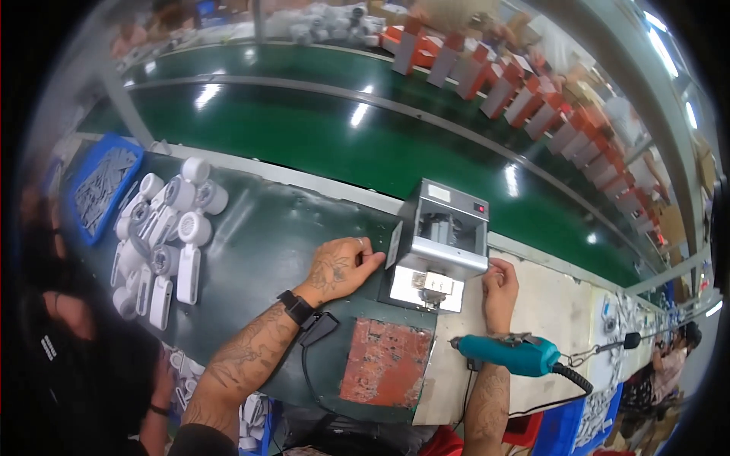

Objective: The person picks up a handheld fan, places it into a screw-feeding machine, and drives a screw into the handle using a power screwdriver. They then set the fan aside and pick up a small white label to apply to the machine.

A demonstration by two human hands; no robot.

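A grey metal screw feeder with a red switch stands on the bench in front of me, a bright lit plate at its near foot. Just left of it rests my left hand, fingers curled in and nothing visible in them. My right hand is at the feeder's right side with bent fingers; their tips are partly hidden, so what they hold, if anything, cannot be made out. A teal electric screwdriver hangs over my right forearm, its bit pointing left.
White handheld fans lie piled at the left, beside a blue tray of grey parts. A worn red-brown mat and a black plug adapter lie nearer me. Beyond runs a green conveyor with orange-and-white boxes. A person sits at the left.
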